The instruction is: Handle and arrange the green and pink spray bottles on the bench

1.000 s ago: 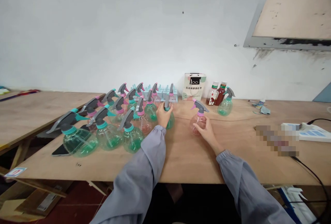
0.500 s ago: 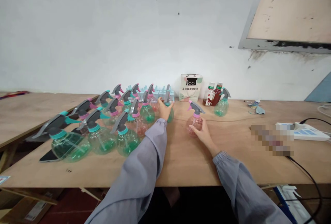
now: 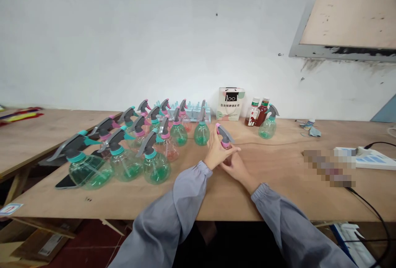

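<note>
Just below the frame's centre, the right hand [image 3: 240,170] closes around the body of the pink-collared spray bottle [image 3: 226,136]; slightly farther, the left hand's [image 3: 215,152] spread thumb and fingers frame its neck, contact unclear. This looks like a handover, calling for a firm left grip before the right releases.

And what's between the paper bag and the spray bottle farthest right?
In the head view, a bottle with a white label and a dark red bottle stand between the paper bag and the green spray bottle.

Hands [image 3: 215,151] surround sprayer [image 3: 225,136] (apparently both touching).
</note>
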Motion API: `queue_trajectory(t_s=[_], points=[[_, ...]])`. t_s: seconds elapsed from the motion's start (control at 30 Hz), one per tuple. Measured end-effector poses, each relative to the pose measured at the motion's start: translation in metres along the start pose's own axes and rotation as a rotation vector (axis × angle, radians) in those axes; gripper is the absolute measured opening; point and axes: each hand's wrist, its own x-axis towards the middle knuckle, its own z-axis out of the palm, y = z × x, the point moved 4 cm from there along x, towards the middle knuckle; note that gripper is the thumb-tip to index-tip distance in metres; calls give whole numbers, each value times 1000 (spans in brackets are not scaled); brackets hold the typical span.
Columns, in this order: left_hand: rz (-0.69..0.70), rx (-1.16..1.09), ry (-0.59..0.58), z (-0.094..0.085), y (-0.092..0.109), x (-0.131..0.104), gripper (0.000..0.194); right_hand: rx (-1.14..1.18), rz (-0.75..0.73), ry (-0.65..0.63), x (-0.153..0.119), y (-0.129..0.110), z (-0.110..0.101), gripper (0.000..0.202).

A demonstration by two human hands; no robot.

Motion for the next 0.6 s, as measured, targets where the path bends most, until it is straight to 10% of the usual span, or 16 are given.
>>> queue_trajectory(t_s=[0.27, 0.47, 0.6], points=[[-61, -92, 68, -36, -4, -5, 61, -181, -123, -51, -6, -7, -9, 72], [-145, -280, -2, -57, -15, -1, 34, -231, 329, 653, 38, 95, -128, 67], [-139, -378, -88, -62, -12, 2, 24, -342, 749, 720, 62, 159, -181, 87]])
